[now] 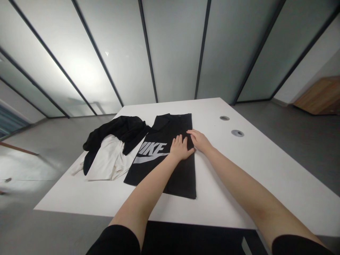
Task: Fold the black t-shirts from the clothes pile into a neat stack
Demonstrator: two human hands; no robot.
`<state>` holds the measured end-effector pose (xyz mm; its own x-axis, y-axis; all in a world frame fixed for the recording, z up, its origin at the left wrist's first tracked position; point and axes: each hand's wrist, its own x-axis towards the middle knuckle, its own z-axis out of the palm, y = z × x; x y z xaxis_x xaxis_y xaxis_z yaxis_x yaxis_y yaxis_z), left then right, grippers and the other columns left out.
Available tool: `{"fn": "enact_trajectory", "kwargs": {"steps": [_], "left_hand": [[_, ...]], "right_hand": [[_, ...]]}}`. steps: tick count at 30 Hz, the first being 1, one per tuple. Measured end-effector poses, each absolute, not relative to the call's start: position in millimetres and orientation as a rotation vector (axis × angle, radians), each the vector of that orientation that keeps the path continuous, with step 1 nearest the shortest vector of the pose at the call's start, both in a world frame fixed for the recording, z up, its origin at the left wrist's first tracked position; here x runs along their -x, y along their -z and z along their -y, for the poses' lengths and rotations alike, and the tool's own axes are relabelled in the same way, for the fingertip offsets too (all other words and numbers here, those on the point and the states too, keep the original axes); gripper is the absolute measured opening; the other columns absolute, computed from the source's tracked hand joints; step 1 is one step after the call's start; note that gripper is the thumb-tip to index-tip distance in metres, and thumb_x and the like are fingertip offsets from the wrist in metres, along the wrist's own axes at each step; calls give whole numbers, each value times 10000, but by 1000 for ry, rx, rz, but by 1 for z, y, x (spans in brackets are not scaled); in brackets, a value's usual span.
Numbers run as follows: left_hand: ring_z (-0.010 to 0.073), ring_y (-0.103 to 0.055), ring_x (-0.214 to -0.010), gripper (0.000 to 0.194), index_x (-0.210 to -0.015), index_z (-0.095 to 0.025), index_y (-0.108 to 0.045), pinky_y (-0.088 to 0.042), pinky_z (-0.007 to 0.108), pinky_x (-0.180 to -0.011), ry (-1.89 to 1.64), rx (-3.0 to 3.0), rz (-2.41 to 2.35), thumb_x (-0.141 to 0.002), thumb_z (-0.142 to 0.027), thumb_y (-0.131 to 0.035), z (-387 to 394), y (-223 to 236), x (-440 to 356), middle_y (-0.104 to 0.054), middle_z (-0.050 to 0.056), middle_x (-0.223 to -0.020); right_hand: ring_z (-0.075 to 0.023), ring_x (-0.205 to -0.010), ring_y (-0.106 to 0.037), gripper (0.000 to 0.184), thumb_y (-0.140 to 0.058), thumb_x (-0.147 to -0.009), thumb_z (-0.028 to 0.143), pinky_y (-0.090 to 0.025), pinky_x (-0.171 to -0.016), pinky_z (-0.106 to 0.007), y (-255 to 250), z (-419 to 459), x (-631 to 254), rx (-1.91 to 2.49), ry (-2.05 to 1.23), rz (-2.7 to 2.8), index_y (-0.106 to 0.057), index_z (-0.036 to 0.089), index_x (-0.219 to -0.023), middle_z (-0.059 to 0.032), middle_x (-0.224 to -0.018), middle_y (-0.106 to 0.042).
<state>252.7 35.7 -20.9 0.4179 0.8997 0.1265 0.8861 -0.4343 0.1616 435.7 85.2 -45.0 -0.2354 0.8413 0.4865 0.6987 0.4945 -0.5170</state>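
A black T-shirt (180, 177) with a grey NIKE print lies folded lengthwise on the white table, its folded edge to the right. My left hand (181, 148) rests flat on the shirt beside the print, fingers spread. At the shirt's right edge, my right hand (199, 140) touches the cloth with its fingertips; the fingers are slightly bent and the thumb is apart. Part of the print is covered by my left hand and wrist. Left of the shirt lies a loose pile, with a crumpled black garment (117, 129) over a white garment (106, 161).
The white table (255, 170) has two round grommets, a farther one (224, 118) and a nearer one (237, 133), on its right side. Frosted glass panels (175, 49) stand behind it. A wooden cabinet (321, 95) is at the far right.
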Motion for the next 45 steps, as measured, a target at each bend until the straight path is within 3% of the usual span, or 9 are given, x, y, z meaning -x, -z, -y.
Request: {"fn": "enact_trajectory", "kwargs": {"steps": [5, 8, 12, 19, 28, 33, 37, 42, 45], "left_hand": [[354, -570, -1284, 437, -1321, -132, -631, -470, 503, -1092, -460, -2744, -1603, -1060, -470, -537, -23, 15, -256, -639, 203, -1358], [331, -594, -1204, 362, -1257, -144, -660, -509, 465, -1004, -363, -2792, -1589, -1076, -416, -503, -10, 15, -256, -667, 175, -1261], [342, -574, -1344, 473, -1404, -136, -635, -465, 471, -1127, -323, -2807, -1573, -1079, -455, -507, 15, 19, -251, -629, 197, -1470], [450, -318, -1621, 775, -1692, -170, -420, -284, 619, -1297, -185, -2754, -1488, -1070, -633, -445, 82, 27, -233, -359, 204, -1762], [477, -251, -1643, 805, -1724, -177, -367, -242, 686, -1300, -168, -2680, -1482, -1070, -644, -408, 101, 21, -231, -305, 205, -1785], [475, -233, -1649, 799, -1725, -167, -358, -229, 687, -1300, -154, -2655, -1517, -1081, -640, -360, 72, 23, -244, -299, 219, -1784], [465, -227, -1653, 801, -1728, -167, -348, -217, 672, -1304, -134, -2634, -1582, -1085, -643, -333, 33, 23, -257, -291, 219, -1788], [450, -277, -1632, 768, -1704, -165, -385, -239, 636, -1294, -186, -2613, -1671, -1082, -615, -385, -16, 20, -271, -339, 216, -1766], [424, -411, -1539, 687, -1583, -128, -510, -336, 576, -1241, -313, -2577, -1758, -1074, -585, -451, -24, 18, -278, -481, 248, -1649]], "right_hand": [[-271, -1498, -558, 505, -418, -1032, 198, -404, -1292, -550, 54, -92, -439, 1301, -300, 2144, -738, 272, -1417, -55, -1547, -668], [-322, -1546, -499, 532, -408, -1032, 160, -383, -1289, -588, 54, -95, -437, 1459, -278, 2283, -709, 206, -1468, -102, -1644, -567], [-356, -1592, -425, 565, -353, -1083, 176, -352, -1289, -633, 45, -92, -431, 1631, -226, 2334, -622, 233, -1577, -83, -1727, -444], [-407, -1601, -393, 559, -348, -1108, 215, -308, -1294, -670, 38, -86, -429, 1732, -203, 2310, -613, 316, -1590, -20, -1752, -405], [-355, -1584, -436, 489, -410, -1094, 248, -318, -1300, -634, 47, -89, -430, 1646, -268, 2135, -689, 280, -1494, -55, -1705, -497], [-258, -1433, -613, 436, -423, -1065, 275, -425, -1268, -484, 49, -92, -437, 1403, -332, 1849, -774, 249, -1322, -76, -1498, -700], [-265, -1335, -678, 410, -448, -1023, 282, -461, -1234, -496, 51, -93, -444, 1334, -361, 1674, -796, 234, -1235, -93, -1370, -767], [-265, -1292, -699, 380, -486, -982, 286, -486, -1201, -487, 52, -94, -447, 1340, -378, 1583, -802, 219, -1180, -102, -1319, -788], [-264, -1260, -711, 370, -500, -964, 287, -497, -1181, -475, 51, -94, -447, 1347, -390, 1571, -806, 223, -1163, -89, -1304, -796]]}}
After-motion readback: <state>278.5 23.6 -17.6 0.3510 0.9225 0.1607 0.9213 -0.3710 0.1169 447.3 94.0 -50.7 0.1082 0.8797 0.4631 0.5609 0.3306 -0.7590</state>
